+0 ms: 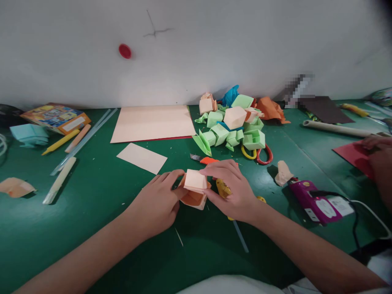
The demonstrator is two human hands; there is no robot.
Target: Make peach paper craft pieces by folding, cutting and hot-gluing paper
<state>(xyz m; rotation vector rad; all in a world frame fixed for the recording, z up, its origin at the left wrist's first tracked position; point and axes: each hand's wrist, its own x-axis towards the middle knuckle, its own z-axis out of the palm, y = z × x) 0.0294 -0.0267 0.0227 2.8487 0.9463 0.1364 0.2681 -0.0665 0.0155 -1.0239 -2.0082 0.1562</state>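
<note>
A small peach folded paper box [195,179] is held between both hands above the green table [122,257]. My left hand [162,200] pinches its left side, fingers closed. My right hand [232,188] grips the right side with thumb and fingertips. The box has a raised, squarish top and an open hollow facing me below it. Under my right hand lies a yellow glue gun [223,188], partly hidden, with a translucent glue stick [241,236] pointing toward me. Just beyond my hands is an orange cutter [208,160] with its blade out.
Green and peach paper pieces [219,132] are heaped by the wall, with scissors [263,154] beside them. Peach sheets [153,122] and a small paper rectangle [142,158] lie left of centre. A purple device [315,202] with cables is right; another person's hand [381,159] holds red paper.
</note>
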